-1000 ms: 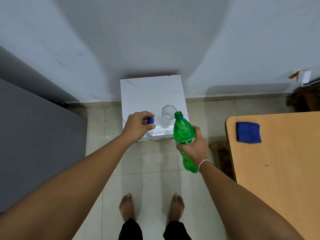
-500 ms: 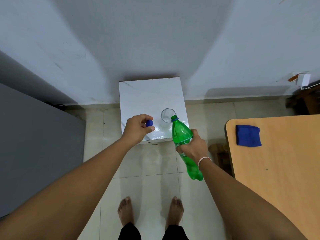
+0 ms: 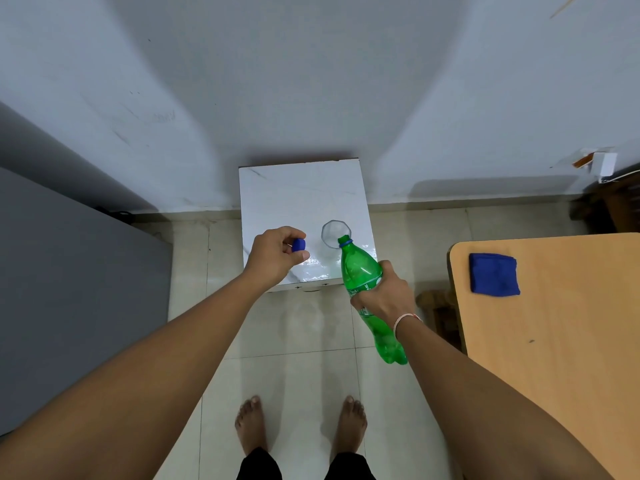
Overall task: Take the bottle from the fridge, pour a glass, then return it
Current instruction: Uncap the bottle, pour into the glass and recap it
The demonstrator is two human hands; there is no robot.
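My right hand [image 3: 386, 296] grips a green plastic bottle [image 3: 360, 271] around its middle. The bottle is uncapped and tilted, its open mouth touching the near rim of a clear glass [image 3: 334, 232]. The glass stands upright on a small white marble-look table [image 3: 298, 192]. My left hand [image 3: 273, 258] hovers over the table's left front part and pinches the blue bottle cap [image 3: 298, 244] between thumb and fingers. I cannot tell whether liquid is flowing into the glass.
A wooden table [image 3: 554, 341] with a folded blue cloth [image 3: 493, 274] stands at the right. A large grey appliance surface [image 3: 69, 278] fills the left. A stool [image 3: 436, 306] sits between the tables. My bare feet [image 3: 301, 420] stand on the tiled floor.
My right hand has tipped the bottle further and moved its mouth forward to the glass rim. My left hand has stayed in place with the cap.
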